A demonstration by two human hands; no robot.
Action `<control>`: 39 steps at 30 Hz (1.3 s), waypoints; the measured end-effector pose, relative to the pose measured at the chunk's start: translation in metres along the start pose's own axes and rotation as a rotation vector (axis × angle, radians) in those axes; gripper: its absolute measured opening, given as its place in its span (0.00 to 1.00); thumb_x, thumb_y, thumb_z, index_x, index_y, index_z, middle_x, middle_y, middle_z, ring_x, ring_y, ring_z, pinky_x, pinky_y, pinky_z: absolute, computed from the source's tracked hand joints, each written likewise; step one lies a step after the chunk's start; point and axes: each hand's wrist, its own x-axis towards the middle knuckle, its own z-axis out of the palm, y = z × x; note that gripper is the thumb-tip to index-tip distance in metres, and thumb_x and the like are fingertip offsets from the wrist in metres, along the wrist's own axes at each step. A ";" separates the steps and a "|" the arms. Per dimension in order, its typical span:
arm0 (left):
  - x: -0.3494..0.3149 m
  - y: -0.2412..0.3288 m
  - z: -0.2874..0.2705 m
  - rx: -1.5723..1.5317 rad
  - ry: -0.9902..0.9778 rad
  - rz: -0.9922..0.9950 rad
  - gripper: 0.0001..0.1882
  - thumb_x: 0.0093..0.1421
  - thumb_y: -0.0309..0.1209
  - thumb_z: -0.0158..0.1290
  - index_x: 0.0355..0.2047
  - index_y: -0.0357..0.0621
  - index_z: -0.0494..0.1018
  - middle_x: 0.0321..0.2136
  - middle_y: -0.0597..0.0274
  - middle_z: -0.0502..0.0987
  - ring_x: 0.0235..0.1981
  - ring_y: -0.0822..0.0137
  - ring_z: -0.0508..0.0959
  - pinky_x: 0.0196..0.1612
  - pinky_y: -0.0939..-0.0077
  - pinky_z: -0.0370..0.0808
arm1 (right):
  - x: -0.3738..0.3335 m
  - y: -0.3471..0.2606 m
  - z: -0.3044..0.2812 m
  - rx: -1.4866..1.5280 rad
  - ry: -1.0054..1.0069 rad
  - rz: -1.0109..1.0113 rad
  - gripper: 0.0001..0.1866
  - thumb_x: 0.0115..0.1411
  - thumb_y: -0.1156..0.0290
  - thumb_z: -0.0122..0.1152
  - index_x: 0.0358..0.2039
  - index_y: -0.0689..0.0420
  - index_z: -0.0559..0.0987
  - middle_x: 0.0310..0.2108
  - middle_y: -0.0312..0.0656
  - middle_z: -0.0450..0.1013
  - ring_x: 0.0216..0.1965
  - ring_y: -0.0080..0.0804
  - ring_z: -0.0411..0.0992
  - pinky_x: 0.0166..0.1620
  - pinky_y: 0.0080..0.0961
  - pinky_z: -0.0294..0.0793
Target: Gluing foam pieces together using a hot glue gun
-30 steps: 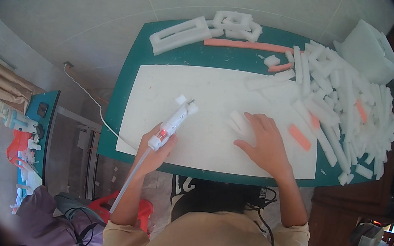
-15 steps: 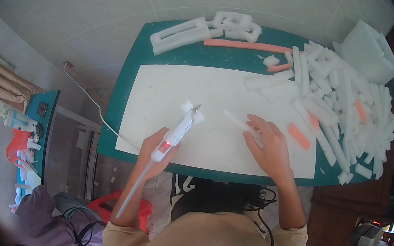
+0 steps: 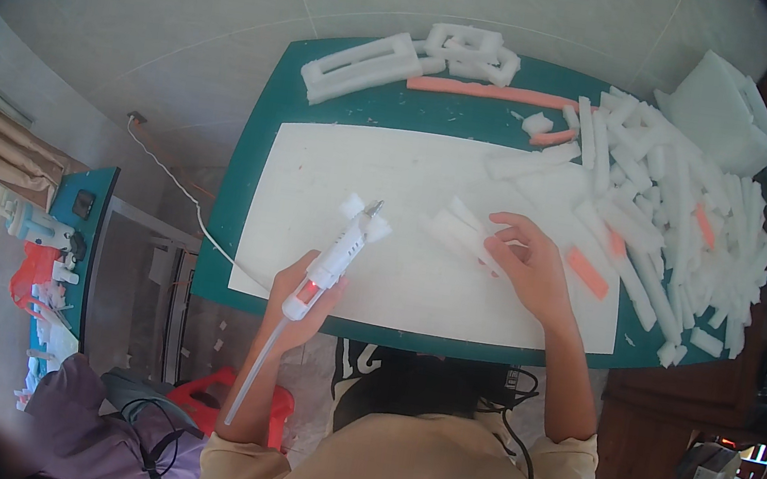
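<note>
Shifted white foam [image 3: 463,231] blurs, partly hidden by right fingers [image 3: 519,226].

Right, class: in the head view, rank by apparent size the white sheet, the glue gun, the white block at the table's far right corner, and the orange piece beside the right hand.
1. White sheet
2. White block
3. Glue gun
4. Orange piece

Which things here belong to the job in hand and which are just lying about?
In the job:
white glue gun, in the left hand
white foam piece, in the right hand
white sheet underneath
foam pile, probably

Seemingly lying about:
red seat
red bag
</note>
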 end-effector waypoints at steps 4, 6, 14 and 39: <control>0.000 0.000 0.001 0.007 0.005 0.017 0.06 0.60 0.25 0.58 0.34 0.35 0.73 0.23 0.63 0.74 0.24 0.76 0.71 0.29 0.77 0.69 | -0.003 -0.007 0.008 -0.148 -0.063 -0.003 0.22 0.59 0.76 0.66 0.54 0.61 0.75 0.40 0.42 0.76 0.37 0.27 0.77 0.42 0.21 0.74; 0.000 -0.003 0.000 0.003 -0.002 0.011 0.06 0.61 0.25 0.57 0.34 0.36 0.73 0.22 0.64 0.73 0.24 0.76 0.71 0.29 0.77 0.69 | -0.004 -0.008 0.009 -0.206 -0.070 -0.012 0.23 0.58 0.75 0.67 0.55 0.60 0.75 0.40 0.42 0.76 0.39 0.28 0.77 0.45 0.23 0.75; 0.001 -0.002 0.001 -0.076 -0.018 -0.017 0.06 0.62 0.27 0.57 0.34 0.37 0.73 0.22 0.67 0.73 0.24 0.78 0.71 0.28 0.79 0.68 | -0.007 -0.010 0.000 -0.106 -0.154 -0.104 0.21 0.59 0.72 0.65 0.51 0.57 0.69 0.37 0.45 0.75 0.46 0.38 0.76 0.54 0.32 0.73; -0.003 -0.006 -0.004 -0.179 -0.044 -0.043 0.08 0.64 0.30 0.57 0.38 0.38 0.73 0.24 0.68 0.74 0.24 0.79 0.73 0.28 0.81 0.70 | -0.001 0.004 -0.013 -0.638 0.201 -0.406 0.15 0.55 0.76 0.66 0.44 0.59 0.76 0.40 0.48 0.78 0.43 0.47 0.76 0.49 0.38 0.74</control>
